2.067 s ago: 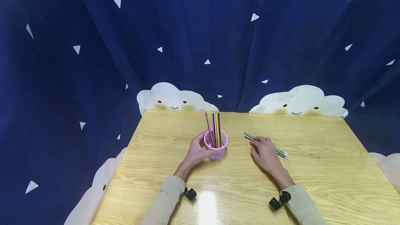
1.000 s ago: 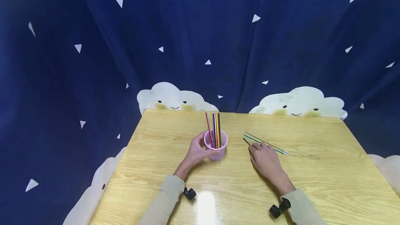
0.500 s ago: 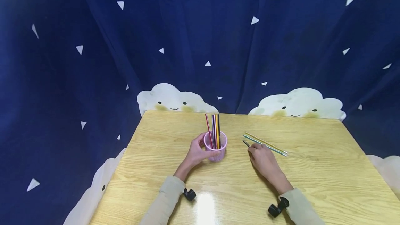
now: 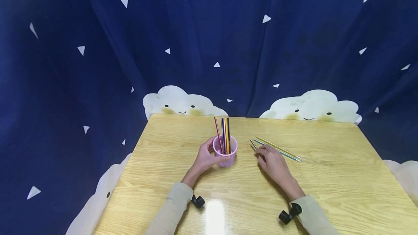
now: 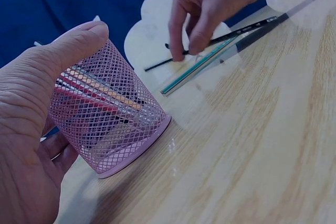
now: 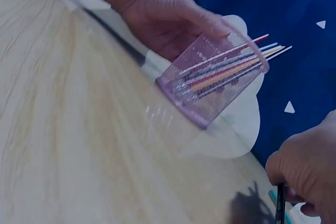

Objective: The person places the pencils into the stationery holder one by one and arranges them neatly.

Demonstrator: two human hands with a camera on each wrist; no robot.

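My left hand (image 4: 206, 157) holds a pink mesh pencil cup (image 4: 229, 161) upright on the table, fingers and thumb curled around its side. Several pencils (image 4: 226, 135) stand inside it, among them a red one leaning left. To the right of the cup, my right hand (image 4: 275, 164) pinches a black pencil (image 5: 257, 24) between thumb and fingers, low over the table. Just behind that hand lie a yellow pencil (image 4: 272, 144) and a teal pencil (image 5: 197, 68), side by side on the wood. In the right wrist view, the black pencil (image 6: 280, 205) shows below the fingers.
The light wooden table (image 4: 343, 166) spreads around both hands. A dark blue curtain (image 4: 209, 28) with white triangles and smiling clouds hangs behind its far edge. A black wrist camera (image 4: 197, 201) sits by the left cuff, another camera (image 4: 289, 214) by the right.
The right hand has drawn the black pencil away from the yellow and teal ones and shifted slightly left with it. The left hand and cup have stayed in place.
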